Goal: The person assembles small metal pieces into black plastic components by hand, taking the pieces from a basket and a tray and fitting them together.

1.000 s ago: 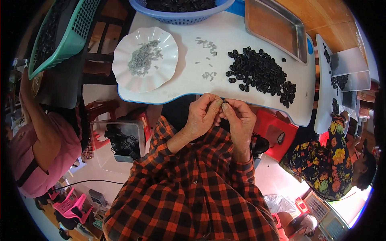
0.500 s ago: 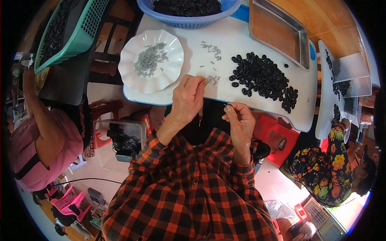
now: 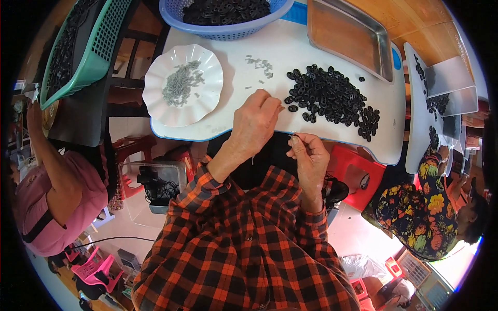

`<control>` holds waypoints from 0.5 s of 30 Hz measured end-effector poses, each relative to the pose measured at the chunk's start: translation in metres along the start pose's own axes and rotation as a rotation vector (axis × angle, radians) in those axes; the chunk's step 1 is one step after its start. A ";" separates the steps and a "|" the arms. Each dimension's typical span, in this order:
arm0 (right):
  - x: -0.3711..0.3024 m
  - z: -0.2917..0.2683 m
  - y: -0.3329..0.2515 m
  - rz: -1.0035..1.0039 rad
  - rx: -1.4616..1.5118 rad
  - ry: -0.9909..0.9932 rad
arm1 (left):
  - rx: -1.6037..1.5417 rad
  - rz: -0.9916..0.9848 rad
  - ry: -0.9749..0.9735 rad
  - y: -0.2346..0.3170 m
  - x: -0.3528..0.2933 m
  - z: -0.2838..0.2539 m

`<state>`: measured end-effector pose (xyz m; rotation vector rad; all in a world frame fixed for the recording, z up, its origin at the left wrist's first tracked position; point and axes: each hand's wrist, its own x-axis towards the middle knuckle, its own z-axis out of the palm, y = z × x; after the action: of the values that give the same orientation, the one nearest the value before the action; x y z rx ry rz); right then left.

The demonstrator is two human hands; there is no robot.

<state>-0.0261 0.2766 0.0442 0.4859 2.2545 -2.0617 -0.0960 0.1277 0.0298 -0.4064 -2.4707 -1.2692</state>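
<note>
My left hand (image 3: pixel 255 123) is over the front edge of the white table, thumb and fingers pinched together. Whatever sits in that pinch is too small to make out. Lower and to the right, in front of the table edge, my right hand (image 3: pixel 310 154) pinches a small black piece (image 3: pixel 294 136) between thumb and fingertips. Beyond it lies a pile of black oval pieces with holes (image 3: pixel 329 93). Several short grey tube-like bits (image 3: pixel 261 65) lie scattered on the table, and a white wavy-rimmed plate (image 3: pixel 155 106) holds a heap of more grey bits (image 3: pixel 181 83).
At the back stand a blue basket (image 3: pixel 228 32) of black pieces and a metal tray (image 3: pixel 353 39). A green basket (image 3: pixel 98 52) is at left. One person in pink (image 3: pixel 62 192) sits at left, another in a flowered top (image 3: pixel 420 212) at right. Below is a red stool (image 3: pixel 347 176).
My left hand has moved right, away from the grey bits and closer to my right hand. The table has shifted slightly leftward in view. My right hand stays nearly in place.
</note>
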 end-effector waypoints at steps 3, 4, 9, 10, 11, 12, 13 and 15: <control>0.000 -0.002 0.002 0.008 0.010 0.011 | 0.090 0.089 -0.029 0.008 0.007 0.009; 0.000 -0.003 0.003 0.014 0.026 0.014 | 0.120 0.096 -0.065 0.010 0.008 0.012; -0.001 -0.007 0.001 0.016 0.028 0.031 | 0.217 0.114 -0.189 0.009 0.010 0.025; -0.001 -0.008 0.001 0.025 0.042 0.034 | 0.230 0.088 -0.212 0.010 0.010 0.026; -0.001 -0.009 0.001 0.025 0.043 0.035 | 0.244 0.061 -0.234 0.011 0.010 0.026; -0.001 -0.010 0.000 0.033 0.033 0.040 | 0.245 0.062 -0.235 0.011 0.010 0.027; -0.001 -0.010 -0.001 0.041 0.023 0.045 | 0.239 0.065 -0.227 0.011 0.010 0.027; -0.001 -0.012 -0.001 0.045 0.043 0.057 | 0.229 0.070 -0.220 0.010 0.011 0.029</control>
<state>-0.0237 0.2881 0.0463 0.5998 2.2121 -2.1041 -0.1061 0.1587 0.0257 -0.5942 -2.7194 -0.9435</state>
